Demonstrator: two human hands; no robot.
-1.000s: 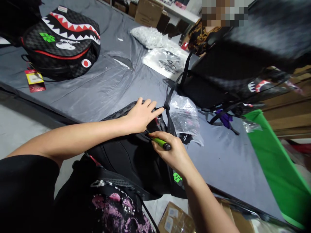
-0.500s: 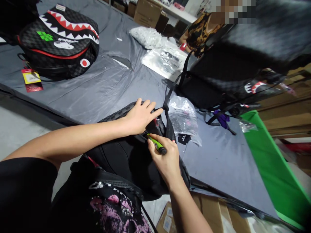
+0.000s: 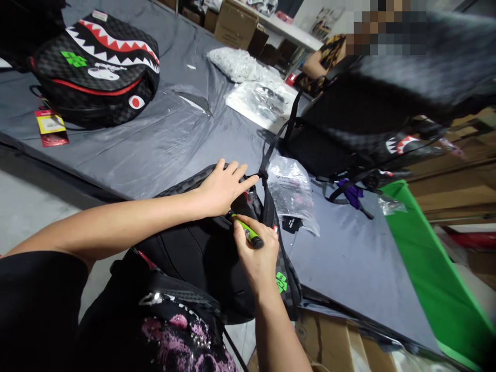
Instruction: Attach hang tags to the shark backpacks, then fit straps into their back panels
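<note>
A black checkered backpack lies on its front at the table's near edge, its back padding facing up. My left hand rests flat on its top end, fingers spread. Close beside it, my right hand grips a slim green tool with a black end, pen-like in shape. The tool's dark tip meets the bag near the top of the padding, just below my left palm; exactly what it touches is hidden. A black strap runs from the bag's top toward the far side of the table.
A shark-mouth backpack with a hanging tag sits at the left of the grey table. Plastic bags lie beyond my hands. Another dark backpack, a person's arm and a green bin are at the right.
My right hand and the green tool have shifted slightly left, and a green print on the backpack's side now shows. My left hand stays in place. The person across has shifted.
</note>
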